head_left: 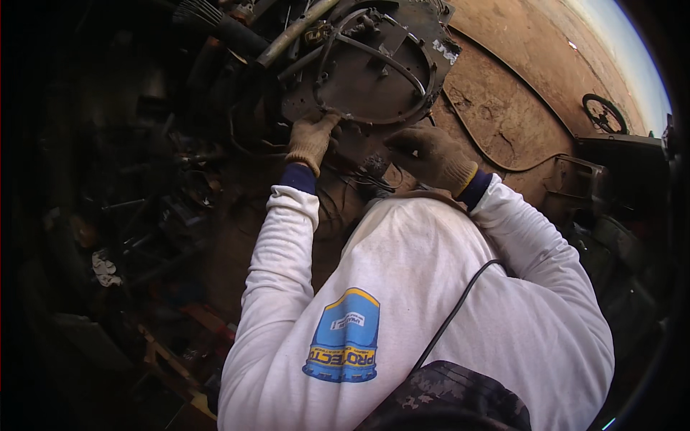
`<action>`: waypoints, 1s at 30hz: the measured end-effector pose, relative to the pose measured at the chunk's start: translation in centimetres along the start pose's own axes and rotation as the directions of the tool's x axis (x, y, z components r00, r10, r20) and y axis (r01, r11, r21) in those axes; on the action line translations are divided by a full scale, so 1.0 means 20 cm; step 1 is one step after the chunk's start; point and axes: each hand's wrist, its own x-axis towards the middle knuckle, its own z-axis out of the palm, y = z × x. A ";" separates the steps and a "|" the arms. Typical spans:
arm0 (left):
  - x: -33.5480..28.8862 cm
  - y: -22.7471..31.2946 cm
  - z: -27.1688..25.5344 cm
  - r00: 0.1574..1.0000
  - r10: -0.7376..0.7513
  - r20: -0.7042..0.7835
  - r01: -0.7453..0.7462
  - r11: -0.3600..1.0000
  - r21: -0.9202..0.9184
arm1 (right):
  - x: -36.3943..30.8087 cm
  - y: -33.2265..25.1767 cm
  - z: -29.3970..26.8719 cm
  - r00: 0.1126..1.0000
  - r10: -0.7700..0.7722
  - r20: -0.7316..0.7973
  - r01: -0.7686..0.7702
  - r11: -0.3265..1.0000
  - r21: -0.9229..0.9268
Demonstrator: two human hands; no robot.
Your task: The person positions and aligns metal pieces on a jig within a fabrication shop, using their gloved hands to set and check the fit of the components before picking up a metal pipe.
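Observation:
A round frame of bent metal rod point(425, 108) with a bar across it lies on a dark metal worktable point(298, 108). My left hand point(311, 142), in a tan work glove, pinches the near left side of this frame. To the right, my right hand point(437, 156) is in a similar glove, just off the table's near edge and apart from the frame. Its fingers are curled together, and whatever they may hold is hidden in shadow. Small metal pieces point(359, 27) sit by the far part of the frame.
Pipes and rods point(295, 32) lie at the table's far left. A dark cable point(478, 147) snakes over the brown ground on the right, with a wheel point(604, 113) farther off. Dim metal scrap point(169, 208) clutters the left. A metal stand point(575, 176) is at the right.

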 end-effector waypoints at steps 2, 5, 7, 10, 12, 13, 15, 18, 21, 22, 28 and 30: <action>0.01 0.00 0.00 1.000 0.007 -0.004 -0.006 1.000 0.027 | 0.13 -0.03 0.05 0.995 -0.074 -0.072 0.061 0.984 -0.169; 0.03 -0.02 -0.02 0.997 0.080 0.001 -0.079 0.990 0.116 | 0.30 -0.09 0.13 0.997 0.027 -0.079 -0.049 0.955 -0.292; 0.12 -0.11 -0.04 0.978 0.207 -0.034 -0.194 0.954 0.226 | 0.39 -0.14 0.16 0.989 0.146 -0.014 -0.141 0.921 -0.364; 0.15 -0.13 -0.05 0.977 0.212 -0.025 -0.193 0.929 0.315 | 0.47 -0.12 0.18 0.972 0.225 0.064 -0.171 0.871 -0.461; 0.13 -0.11 -0.04 0.983 0.184 -0.014 -0.170 0.935 0.312 | 0.50 -0.07 0.23 0.985 0.172 0.010 -0.148 0.875 -0.461; 0.12 -0.10 -0.04 0.983 0.185 -0.014 -0.173 0.940 0.294 | 0.51 -0.07 0.24 0.988 0.157 0.005 -0.137 0.877 -0.461; 0.12 -0.11 -0.04 0.978 0.208 -0.009 -0.198 0.944 0.265 | 0.52 -0.07 0.24 0.992 0.128 -0.004 -0.115 0.878 -0.465; 0.14 -0.14 -0.04 0.970 0.242 0.000 -0.234 0.940 0.247 | 0.53 -0.07 0.26 0.985 0.170 0.021 -0.139 0.868 -0.477; 0.11 -0.10 -0.04 0.974 0.226 0.009 -0.219 0.933 0.286 | 0.54 -0.10 0.24 0.981 0.188 0.035 -0.149 0.864 -0.481; 0.09 -0.07 -0.04 0.973 0.230 0.015 -0.223 0.922 0.316 | 0.54 -0.08 0.25 0.983 0.184 0.010 -0.158 0.867 -0.473; 0.10 -0.09 -0.03 0.973 0.229 -0.004 -0.219 0.935 0.280 | 0.54 -0.07 0.27 0.984 0.174 -0.030 -0.168 0.867 -0.470; 0.09 -0.09 -0.02 0.964 0.266 -0.009 -0.257 0.938 0.233 | 0.54 -0.06 0.27 0.984 0.174 -0.036 -0.171 0.870 -0.463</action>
